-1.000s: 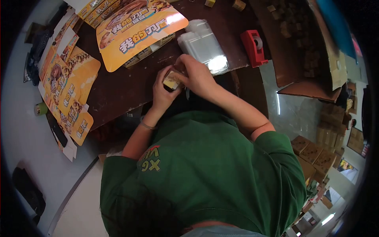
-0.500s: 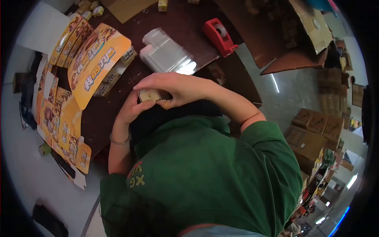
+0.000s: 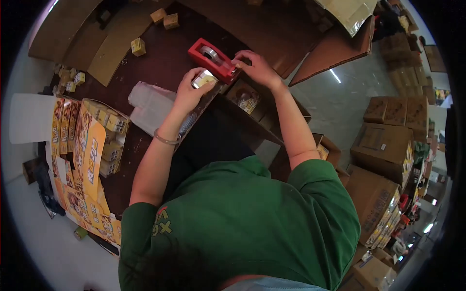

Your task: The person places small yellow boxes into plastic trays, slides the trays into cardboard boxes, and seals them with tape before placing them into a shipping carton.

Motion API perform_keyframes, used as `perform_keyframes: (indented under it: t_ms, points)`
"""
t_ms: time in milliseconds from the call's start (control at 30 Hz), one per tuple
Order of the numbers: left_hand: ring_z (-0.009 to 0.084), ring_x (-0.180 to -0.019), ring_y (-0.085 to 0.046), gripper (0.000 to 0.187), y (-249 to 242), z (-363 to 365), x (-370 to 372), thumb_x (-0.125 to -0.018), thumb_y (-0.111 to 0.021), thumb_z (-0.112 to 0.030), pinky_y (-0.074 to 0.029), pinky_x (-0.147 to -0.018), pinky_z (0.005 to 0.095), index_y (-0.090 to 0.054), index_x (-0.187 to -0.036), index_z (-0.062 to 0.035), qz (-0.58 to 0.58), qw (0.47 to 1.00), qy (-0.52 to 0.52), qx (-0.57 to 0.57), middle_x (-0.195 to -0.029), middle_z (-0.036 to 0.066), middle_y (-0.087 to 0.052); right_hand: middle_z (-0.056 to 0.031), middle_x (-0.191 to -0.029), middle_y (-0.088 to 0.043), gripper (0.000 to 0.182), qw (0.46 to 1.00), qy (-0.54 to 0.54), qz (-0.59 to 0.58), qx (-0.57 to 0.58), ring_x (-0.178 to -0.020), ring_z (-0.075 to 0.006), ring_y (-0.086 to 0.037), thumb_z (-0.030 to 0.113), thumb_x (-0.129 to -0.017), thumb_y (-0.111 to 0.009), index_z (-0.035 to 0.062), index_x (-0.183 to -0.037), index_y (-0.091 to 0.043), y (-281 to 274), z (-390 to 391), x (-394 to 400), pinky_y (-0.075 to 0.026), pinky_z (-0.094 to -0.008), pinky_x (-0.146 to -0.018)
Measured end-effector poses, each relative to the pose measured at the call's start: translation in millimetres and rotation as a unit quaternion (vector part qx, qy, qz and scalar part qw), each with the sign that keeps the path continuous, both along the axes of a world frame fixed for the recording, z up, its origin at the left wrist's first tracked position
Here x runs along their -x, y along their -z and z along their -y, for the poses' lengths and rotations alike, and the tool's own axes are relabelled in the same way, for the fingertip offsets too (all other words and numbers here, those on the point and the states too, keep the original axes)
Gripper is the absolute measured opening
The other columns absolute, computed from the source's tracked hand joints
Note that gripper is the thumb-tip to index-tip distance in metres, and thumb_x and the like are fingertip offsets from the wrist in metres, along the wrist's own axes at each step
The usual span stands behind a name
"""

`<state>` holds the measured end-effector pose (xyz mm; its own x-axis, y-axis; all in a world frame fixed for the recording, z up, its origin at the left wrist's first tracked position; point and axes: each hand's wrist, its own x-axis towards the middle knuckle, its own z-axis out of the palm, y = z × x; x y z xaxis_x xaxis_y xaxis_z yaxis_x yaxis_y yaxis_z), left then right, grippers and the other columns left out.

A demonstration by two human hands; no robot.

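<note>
Small box: a small yellow-and-white box with squared edges (image 3: 204, 79), glare on its pale face, raised beside the dispenser near the table edge.
Left hand: the person's left hand (image 3: 191, 92) is closed round the box.
Right hand: the right hand (image 3: 257, 69) is half curled, fingertips at the dispenser's cutter end; whether they grip tape cannot be told.
Change: half a second ago both hands cupped the box, away from the dispenser.
Dispenser: red plastic tape dispenser (image 3: 208, 63) on the dark brown table (image 3: 167, 46).
Plastic: stack of clear plastic sleeves (image 3: 150, 105), partly hidden by the left forearm (image 3: 158, 160).
</note>
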<state>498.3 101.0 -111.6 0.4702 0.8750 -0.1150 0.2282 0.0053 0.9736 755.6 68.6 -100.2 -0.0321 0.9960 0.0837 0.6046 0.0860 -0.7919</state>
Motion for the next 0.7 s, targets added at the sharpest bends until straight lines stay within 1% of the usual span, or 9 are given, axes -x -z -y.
perform_keyframes:
  t_ms: [67,100,200,367,433,467,567,667,700]
  points:
    - [0.0136,-0.101,-0.059,0.042,8,-3,10,-0.084,-0.075,-0.02,-0.048,-0.088,0.0286,-0.059,-0.119,-0.0036,-0.022,0.999,-0.022,-0.013,-0.108,0.006,-0.062,-0.0127,-0.114,-0.065,0.026,1.0,-0.016,-0.008,-0.017,-0.111,-0.0265,-0.06,0.028,-0.09,-0.067,0.0041,-0.098,-0.07,3,1,2,-0.045,-0.0357,-0.096]
    - [0.013,-0.1,-0.058,0.043,-4,-6,13,-0.084,-0.075,-0.021,-0.048,-0.088,0.0291,-0.058,-0.119,-0.0034,0.025,0.999,0.018,0.038,-0.108,0.006,-0.062,-0.013,-0.116,-0.064,0.026,0.999,-0.025,-0.015,-0.014,-0.111,-0.027,-0.059,0.029,-0.089,-0.068,0.0042,-0.097,-0.07,3,1,3,-0.045,-0.036,-0.097]
    - [0.0123,-0.099,-0.057,0.042,0,-8,10,-0.085,-0.074,-0.021,-0.047,-0.088,0.0288,-0.057,-0.119,-0.0039,0.029,0.997,0.058,0.043,-0.107,0.005,-0.063,-0.0138,-0.121,-0.062,0.025,0.998,-0.045,-0.037,-0.006,-0.112,-0.0287,-0.059,0.029,-0.088,-0.07,0.0048,-0.095,-0.071,7,-2,6,-0.044,-0.0369,-0.097]
    - [0.0161,-0.101,-0.056,0.043,-11,2,-7,-0.083,-0.072,-0.016,-0.045,-0.091,0.0291,-0.057,-0.122,-0.0043,0.043,0.992,0.102,-0.061,-0.11,0.008,-0.059,-0.0144,-0.127,-0.059,0.023,0.989,-0.039,-0.142,0.032,-0.114,-0.03,-0.057,0.028,-0.086,-0.072,0.0062,-0.093,-0.072,12,-2,10,-0.043,-0.0375,-0.098]
    - [0.0197,-0.104,-0.055,0.051,-11,-7,-3,-0.084,-0.071,-0.02,-0.043,-0.094,0.0301,-0.056,-0.13,-0.0058,0.015,0.983,0.132,-0.123,-0.114,0.009,-0.056,-0.0147,-0.127,-0.058,0.02,0.995,-0.004,-0.095,-0.022,-0.116,-0.0315,-0.056,0.027,-0.085,-0.073,0.0071,-0.089,-0.072,13,1,14,-0.044,-0.0393,-0.097]
    - [0.0203,-0.105,-0.055,0.053,-12,-11,-1,-0.084,-0.071,-0.022,-0.043,-0.094,0.0304,-0.055,-0.132,-0.0063,-0.001,0.984,0.146,-0.1,-0.114,0.01,-0.055,-0.0148,-0.128,-0.057,0.019,0.996,0.012,-0.071,-0.048,-0.116,-0.0322,-0.056,0.026,-0.084,-0.073,0.0075,-0.088,-0.073,13,3,19,-0.045,-0.0402,-0.096]
    - [0.0215,-0.106,-0.055,0.058,-17,-17,0,-0.084,-0.072,-0.025,-0.042,-0.096,0.0309,-0.053,-0.136,-0.0076,-0.035,0.983,0.17,-0.063,-0.114,0.011,-0.055,-0.0134,-0.118,-0.062,0.015,0.979,0.092,0.04,-0.179,-0.108,-0.0298,-0.059,0.021,-0.086,-0.071,0.0065,-0.087,-0.072,-4,21,37,-0.047,-0.0388,-0.093]
    - [0.0216,-0.108,-0.055,0.061,-16,-18,1,-0.084,-0.072,-0.027,-0.041,-0.097,0.0311,-0.052,-0.139,-0.0085,-0.039,0.982,0.168,-0.078,-0.115,0.011,-0.055,-0.0114,-0.098,-0.068,0.011,0.983,0.141,-0.084,-0.086,-0.089,-0.0253,-0.064,0.015,-0.087,-0.069,0.0051,-0.088,-0.071,-20,48,41,-0.05,-0.035,-0.082]
    - [0.0215,-0.108,-0.055,0.061,-17,-18,0,-0.084,-0.073,-0.027,-0.041,-0.097,0.0314,-0.052,-0.139,-0.0086,-0.035,0.982,0.167,-0.075,-0.115,0.011,-0.056,-0.0078,-0.078,-0.068,0.01,0.973,0.156,-0.171,-0.008,-0.072,-0.0176,-0.062,0.012,-0.088,-0.068,0.003,-0.091,-0.07,-26,55,42,-0.05,-0.032,-0.071]
